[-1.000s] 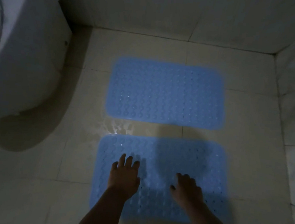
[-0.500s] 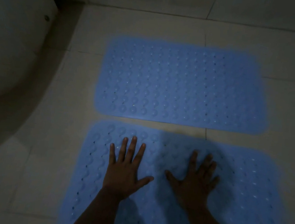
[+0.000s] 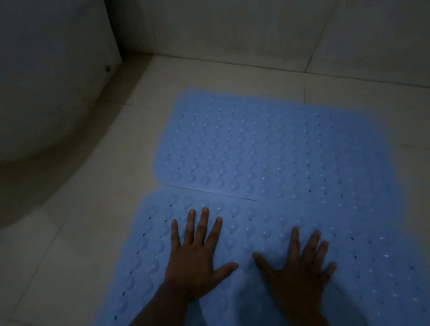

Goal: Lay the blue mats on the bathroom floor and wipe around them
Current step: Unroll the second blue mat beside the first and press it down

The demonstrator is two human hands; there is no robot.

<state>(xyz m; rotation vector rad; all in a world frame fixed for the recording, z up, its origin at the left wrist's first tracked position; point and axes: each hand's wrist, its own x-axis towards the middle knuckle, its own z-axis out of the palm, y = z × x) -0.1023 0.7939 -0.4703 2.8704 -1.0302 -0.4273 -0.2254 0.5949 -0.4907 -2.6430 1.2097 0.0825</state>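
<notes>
Palms down, both of my hands are spread flat and grasping nothing: my left hand (image 3: pixel 195 260) and my right hand (image 3: pixel 300 274) press side by side on the near mat (image 3: pixel 381 268), fingers straight and pointing toward the back wall (image 3: pixel 247 22). This mat lies on the floor (image 3: pixel 43 265) with its far edge meeting the near edge of the far mat (image 3: pixel 275 150), and toward the right the seam vanishes, so one may be lapping over the other, though the light is too dim for me to be sure. That is my first worry: an overlap would leave a raised lip and cups that never bite the tile. If I push forward rather than straight down, the near mat could ride further onto its neighbour or swing askew. Its left edge already sits close to the toilet base (image 3: pixel 32 95), so a sideways slip would crowd the strip I must wipe there. Any wet patch under the mats would let them skate. Leaning my weight on a mat that has not gripped could send my hands sliding out.
</notes>
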